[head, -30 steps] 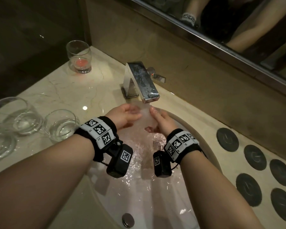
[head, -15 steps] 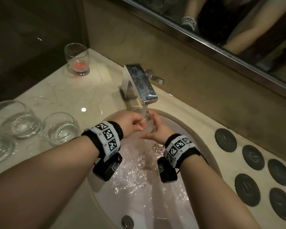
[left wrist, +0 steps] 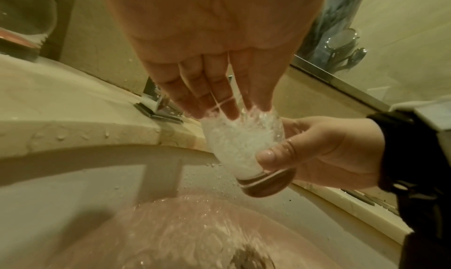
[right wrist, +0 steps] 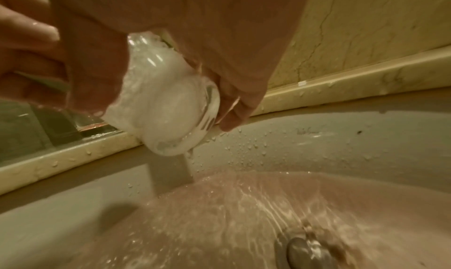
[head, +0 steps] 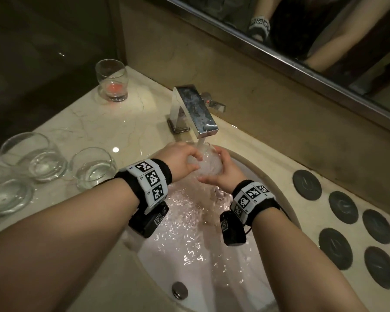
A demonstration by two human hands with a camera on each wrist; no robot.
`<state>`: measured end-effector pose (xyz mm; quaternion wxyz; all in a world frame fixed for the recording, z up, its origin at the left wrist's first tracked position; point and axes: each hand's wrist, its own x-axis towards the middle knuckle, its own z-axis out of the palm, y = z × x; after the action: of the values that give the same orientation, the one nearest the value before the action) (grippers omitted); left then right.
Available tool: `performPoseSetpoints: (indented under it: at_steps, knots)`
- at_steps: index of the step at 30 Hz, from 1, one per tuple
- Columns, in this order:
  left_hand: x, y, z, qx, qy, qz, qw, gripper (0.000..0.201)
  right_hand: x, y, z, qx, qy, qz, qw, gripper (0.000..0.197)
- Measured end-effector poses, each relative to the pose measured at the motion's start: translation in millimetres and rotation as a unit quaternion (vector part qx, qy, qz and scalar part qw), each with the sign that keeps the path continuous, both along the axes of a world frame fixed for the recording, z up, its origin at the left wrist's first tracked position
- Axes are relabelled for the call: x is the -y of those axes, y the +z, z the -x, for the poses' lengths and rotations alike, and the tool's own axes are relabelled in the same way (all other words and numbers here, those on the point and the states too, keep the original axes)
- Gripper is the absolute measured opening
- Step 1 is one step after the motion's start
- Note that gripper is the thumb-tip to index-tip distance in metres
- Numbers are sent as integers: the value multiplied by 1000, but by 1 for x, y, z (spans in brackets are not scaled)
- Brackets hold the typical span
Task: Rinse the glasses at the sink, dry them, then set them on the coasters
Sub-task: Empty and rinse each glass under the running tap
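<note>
You are holding one glass (head: 208, 163) under the tap (head: 195, 111), over the sink (head: 266, 183) — water is churning inside it. Your right hand (head: 223, 174) is gripping its lower body, thumb curled near the base; your left hand (head: 180, 159) is touching the rim, fingers (left wrist: 207, 92) nearly straight. Four glasses (head: 92, 168) are standing left — five coasters (head: 342, 207) are lying right.

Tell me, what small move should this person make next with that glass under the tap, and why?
Probably lift the glass out of the stream and tip it out over the sink. It is already brimming with churning water from the tap, the right hand holds its base, and the left hand fingers reach its rim.
</note>
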<state>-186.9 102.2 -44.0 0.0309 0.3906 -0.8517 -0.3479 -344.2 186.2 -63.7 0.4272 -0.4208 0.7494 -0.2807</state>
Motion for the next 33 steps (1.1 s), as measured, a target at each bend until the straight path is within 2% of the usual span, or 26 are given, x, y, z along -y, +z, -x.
performPoseSetpoints:
  at_steps: [2, 4, 7, 9, 13, 16, 18, 19, 21, 23, 24, 26, 28, 29, 31, 33]
  knots:
    - [-3, 1, -5, 11, 7, -6, 1000, 24, -7, 8, 0, -52, 5, -10, 999, 81]
    - [-6, 6, -10, 29, 10, -16, 999, 24, -12, 16, 1, -140, 25, -34, 989, 88]
    - [-11, 15, -16, 31, 15, -41, 999, 23, -16, 36, -1, -274, 82, -81, 955, 90]
    - [-14, 18, -22, 25, 11, -45, 999, 22, -16, 50, -7, -383, 138, -115, 906, 90]
    - [-21, 25, -38, 19, 1, -44, 999, 21, -19, 73, -29, -571, 238, -142, 773, 81]
    - [-24, 32, -54, 1, 0, -49, 999, 22, -24, 89, -45, -658, 289, -147, 680, 76]
    - [-27, 39, -66, -10, -6, -44, 999, 22, -27, 99, -56, -682, 302, -148, 649, 72]
    - [-28, 42, -73, -14, -12, -40, 999, 22, -29, 103, -61, -685, 302, -149, 646, 70]
    - [-31, 47, -85, -24, -22, -39, 999, 23, -32, 110, -71, -680, 282, -149, 660, 72]
    - [-35, 52, -97, -38, -30, -46, 998, 25, -37, 116, -83, -658, 238, -156, 697, 75]
    - [-37, 55, -102, -44, -33, -48, 997, 25, -40, 117, -87, -638, 206, -158, 725, 76]
    - [-41, 60, -113, -58, -40, -49, 996, 26, -48, 116, -96, -562, 103, -141, 808, 80]
    - [-45, 64, -127, -76, -48, -50, 995, 26, -61, 110, -111, -430, -25, -83, 899, 86]
    - [-48, 66, -133, -85, -49, -49, 994, 27, -66, 107, -123, -362, -74, -50, 928, 89]
    - [-52, 69, -148, -104, -46, -49, 992, 29, -75, 94, -145, -264, -127, 6, 956, 95]
    - [-56, 72, -163, -118, -45, -45, 991, 29, -79, 86, -170, -202, -150, 32, 967, 102]
